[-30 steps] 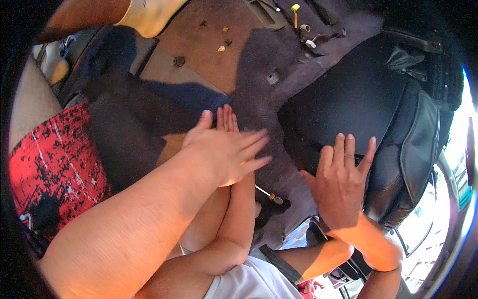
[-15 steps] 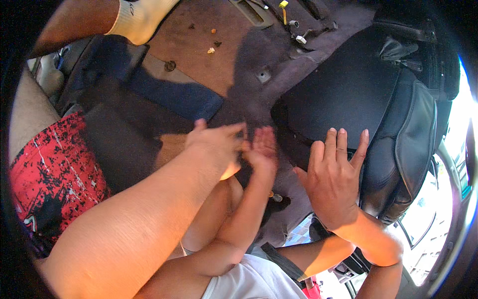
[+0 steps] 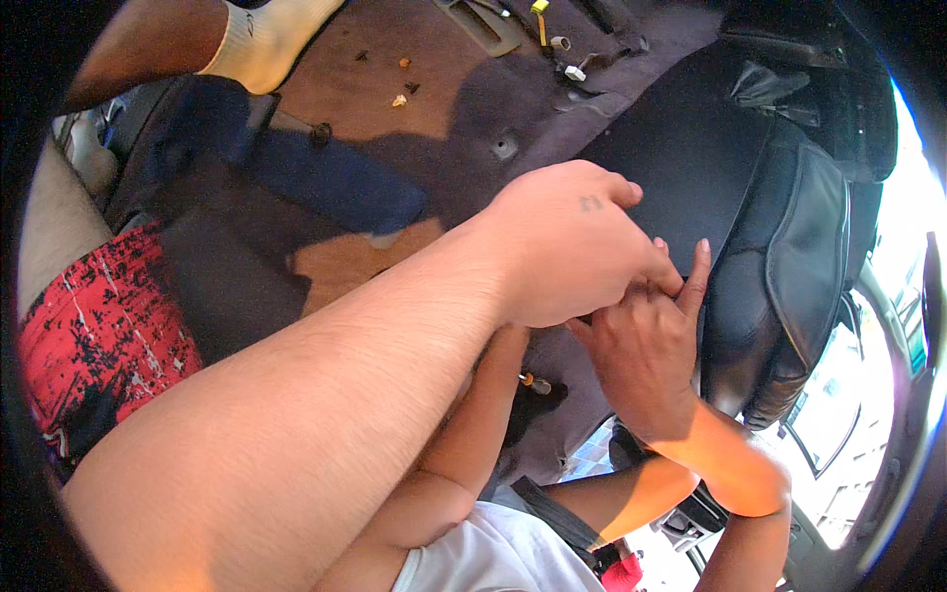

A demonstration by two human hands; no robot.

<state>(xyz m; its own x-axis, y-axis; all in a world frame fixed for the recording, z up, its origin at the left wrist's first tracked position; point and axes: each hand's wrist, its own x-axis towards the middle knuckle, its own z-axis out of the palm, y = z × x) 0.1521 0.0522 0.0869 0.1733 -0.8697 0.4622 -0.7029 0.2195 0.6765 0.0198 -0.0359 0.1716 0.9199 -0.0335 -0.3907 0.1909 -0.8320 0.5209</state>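
My right hand [image 3: 636, 360] is open, its little finger and thumb stretched out, above the black leather upholstered piece [image 3: 779, 266]. Another person's right hand [image 3: 557, 242], back up, fingers curled, lies over my fingers, apparently touching them; whether it holds anything is hidden. My left forearm [image 3: 473, 424] reaches up under that person's arm, which hides my left hand. An orange-handled screwdriver [image 3: 538, 385] lies on the carpet beside my left forearm.
Grey-brown carpeted car floor [image 3: 493, 109] holds loose connectors [image 3: 574, 73] and small bits. A dark blue mat [image 3: 326, 187] lies left. The other person's patterned red shorts [image 3: 109, 335] are at left, a socked foot [image 3: 256, 49] at upper left. A bright opening is at right.
The other person's hand has moved right from over my left palm onto my right-hand fingers, its fingers now more curled. My left hand has become hidden. The view has shifted slightly.
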